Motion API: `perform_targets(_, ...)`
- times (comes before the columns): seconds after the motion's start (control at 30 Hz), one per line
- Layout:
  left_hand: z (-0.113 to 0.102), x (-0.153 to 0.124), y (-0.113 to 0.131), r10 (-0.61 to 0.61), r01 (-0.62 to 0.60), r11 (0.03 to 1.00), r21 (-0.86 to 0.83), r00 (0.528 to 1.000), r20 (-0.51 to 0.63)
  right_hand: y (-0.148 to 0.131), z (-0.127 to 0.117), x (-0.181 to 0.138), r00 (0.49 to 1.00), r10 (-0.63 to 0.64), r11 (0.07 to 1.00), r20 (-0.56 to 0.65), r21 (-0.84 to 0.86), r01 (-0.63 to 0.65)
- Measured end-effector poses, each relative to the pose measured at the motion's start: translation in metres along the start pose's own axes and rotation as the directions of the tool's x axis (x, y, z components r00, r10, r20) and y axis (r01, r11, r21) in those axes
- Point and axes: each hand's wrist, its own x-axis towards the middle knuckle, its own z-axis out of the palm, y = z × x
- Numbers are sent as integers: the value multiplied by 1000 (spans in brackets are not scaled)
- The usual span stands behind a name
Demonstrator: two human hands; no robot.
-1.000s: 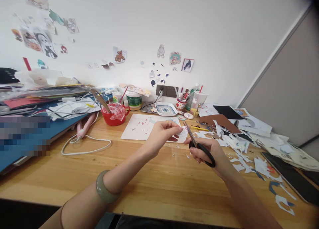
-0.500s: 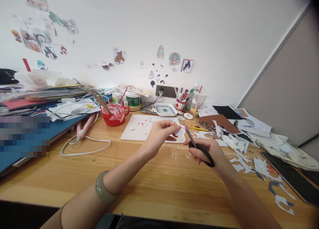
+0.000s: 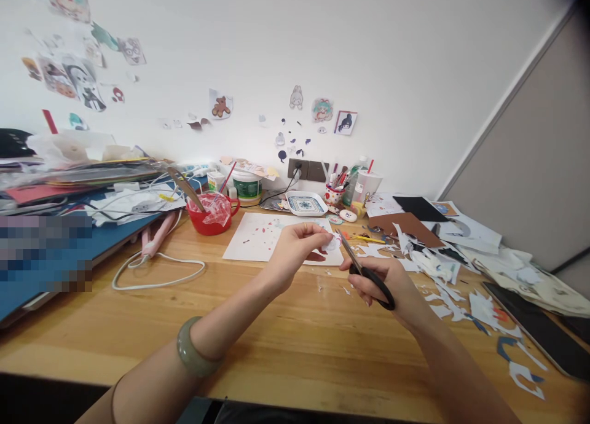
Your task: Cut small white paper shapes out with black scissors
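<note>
My left hand (image 3: 295, 249) pinches a small white paper cut-out (image 3: 332, 244) above the wooden desk (image 3: 286, 332). A grey-green bangle sits on that forearm. My right hand (image 3: 380, 282) grips black-handled scissors (image 3: 364, 270), fingers through the loops, and the blades reach up to the edge of the cut-out. Both hands hover over the near edge of a white printed sheet (image 3: 267, 235) that lies flat on the desk. Tiny paper bits lie on the wood below the hands.
A red bowl (image 3: 212, 212) with a stick stands at the back left, next to a white cable (image 3: 159, 270) and a pink tool. A green-lidded tub (image 3: 247, 184), a patterned dish (image 3: 306, 203) and a pen cup (image 3: 335, 192) line the wall. Paper scraps (image 3: 442, 270) cover the right side.
The scissors' blades have closed in on the cut-out, and my left hand has turned the paper slightly. Both hands stay in the same place above the desk.
</note>
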Motion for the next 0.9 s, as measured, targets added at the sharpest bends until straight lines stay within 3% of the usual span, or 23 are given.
perform_targets(0.23, -1, 0, 0, -17, 17, 1000, -5, 1000, -15, -2, 2, 1, 1000, 8, 1000, 7, -15, -8)
perform_targets(0.63, 6, -2, -3, -73, 76, 997, -20, 991, 108, 0, 1, 3, 1000, -9, 1000, -8, 20, 9)
perform_targets(0.9, 5, -2, -7, -100, 110, 987, -114, 991, 88, -1, 4, 2, 1000, -13, 1000, -8, 24, 13)
